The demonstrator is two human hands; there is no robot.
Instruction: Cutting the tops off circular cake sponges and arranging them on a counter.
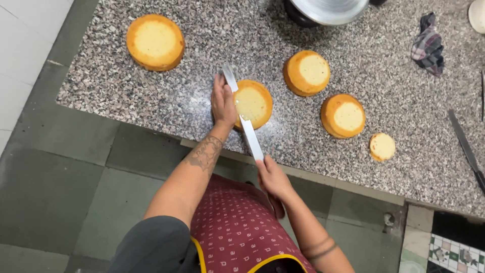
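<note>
A round golden sponge cake (pixel 254 103) sits on the speckled granite counter (pixel 151 96) near its front edge. My left hand (pixel 223 103) lies flat against the cake's left side, fingers together. My right hand (pixel 273 178) grips the handle of a long flat knife (pixel 243 119), whose blade runs up across the cake's left part, its tip showing past my left hand.
Other round cakes stand on the counter: a large one (pixel 155 41) at far left, two medium ones (pixel 307 72) (pixel 343 115), and a small thin disc (pixel 382 146). A metal bowl (pixel 328 10), a crumpled cloth (pixel 428 44) and a second knife (pixel 467 150) lie to the right.
</note>
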